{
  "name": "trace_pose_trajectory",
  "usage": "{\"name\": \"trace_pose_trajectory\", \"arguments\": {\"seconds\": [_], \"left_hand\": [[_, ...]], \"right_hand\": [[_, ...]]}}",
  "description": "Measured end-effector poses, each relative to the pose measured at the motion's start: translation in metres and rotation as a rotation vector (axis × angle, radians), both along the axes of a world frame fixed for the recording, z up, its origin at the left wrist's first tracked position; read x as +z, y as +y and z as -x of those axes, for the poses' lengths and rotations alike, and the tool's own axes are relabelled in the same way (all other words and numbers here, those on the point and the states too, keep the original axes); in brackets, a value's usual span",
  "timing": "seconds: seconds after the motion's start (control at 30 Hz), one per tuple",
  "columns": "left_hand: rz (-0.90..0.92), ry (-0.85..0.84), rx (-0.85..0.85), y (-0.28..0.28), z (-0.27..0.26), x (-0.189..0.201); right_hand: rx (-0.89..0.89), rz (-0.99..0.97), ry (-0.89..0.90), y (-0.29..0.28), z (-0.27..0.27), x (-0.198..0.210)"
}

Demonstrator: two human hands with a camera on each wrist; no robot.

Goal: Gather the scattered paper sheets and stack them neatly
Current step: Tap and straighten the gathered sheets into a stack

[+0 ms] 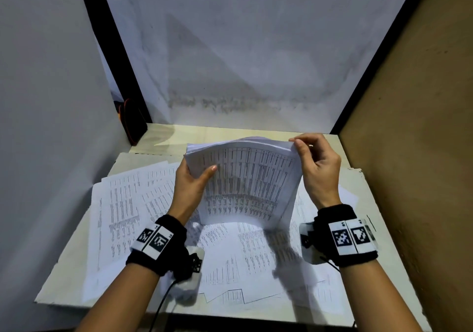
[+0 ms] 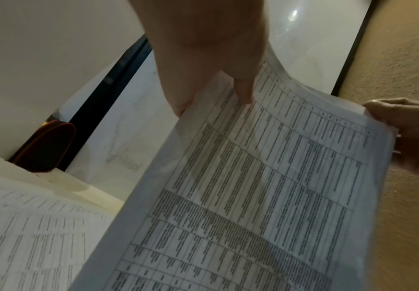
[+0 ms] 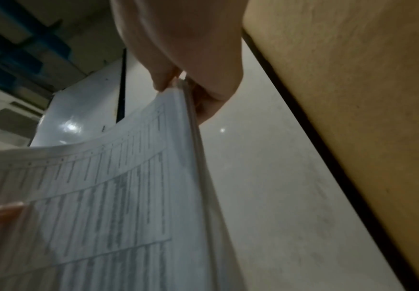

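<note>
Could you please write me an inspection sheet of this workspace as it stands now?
Surface: white board on a pale tabletop, mostly covered in paper.
Job's things: held bundle stands upright and bowed; loose sheets lie scattered and overlapping beneath.
Clutter: dark orange-edged object at the far left corner.
Hands: left hand grips the bundle's left edge; right hand pinches its top right corner.
Cables: black cable runs from the left wrist unit.
Surroundings: white panels, brown board on the right.
</note>
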State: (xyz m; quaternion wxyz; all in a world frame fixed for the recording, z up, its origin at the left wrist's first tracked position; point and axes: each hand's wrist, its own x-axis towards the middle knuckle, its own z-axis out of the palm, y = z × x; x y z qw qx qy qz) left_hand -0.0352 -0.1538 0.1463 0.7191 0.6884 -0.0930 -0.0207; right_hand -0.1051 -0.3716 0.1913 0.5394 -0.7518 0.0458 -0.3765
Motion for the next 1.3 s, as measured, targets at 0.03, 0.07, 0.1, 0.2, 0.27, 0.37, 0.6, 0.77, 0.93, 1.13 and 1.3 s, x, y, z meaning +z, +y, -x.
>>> {"name": "trace_pose_trajectory", "arguments": {"seconds": [0.03,0.07,0.1,0.2,0.27,0.37,0.6,0.77,0.93,1.13,1.3], "left_hand": [[-0.007,0.005,0.001,0.0,0.0,0.0],[-0.012,0.012,-0.001,-0.001,-0.001,0.0],[-0.013,0.019,-0.003,-0.001,-0.001,0.0],[-0.011,0.034,0.0,-0.001,-0.002,0.0],[-0.02,0.03,0.001,0.0,-0.003,-0.001],[-0.025,0.029,-0.01,0.001,-0.006,-0.003],[-0.025,0.054,-0.027,0.004,-0.011,-0.004],[-0.027,0.055,-0.056,0.004,-0.012,-0.002],[-0.061,0.168,-0.078,0.004,-0.007,-0.019],[-0.059,0.178,-0.03,-0.005,0.005,-0.02],[-0.051,0.161,-0.033,0.007,0.007,-0.025]], "right_hand": [[-0.024,0.035,0.01,-0.002,-0.001,0.0],[-0.04,0.05,0.017,-0.005,-0.001,-0.001],[-0.046,0.054,0.026,-0.007,-0.001,-0.002],[-0.016,0.05,0.081,-0.009,-0.001,-0.002],[-0.012,0.063,0.119,-0.009,-0.001,-0.002],[-0.02,0.011,0.085,-0.01,0.003,-0.001],[0.046,-0.318,0.053,-0.01,0.01,-0.031],[0.242,-0.475,0.347,-0.014,0.013,-0.061],[0.241,-0.461,0.649,0.011,0.012,-0.086],[0.063,-0.505,0.579,0.03,0.007,-0.092],[0.12,-0.502,0.518,0.014,0.014,-0.098]]}}
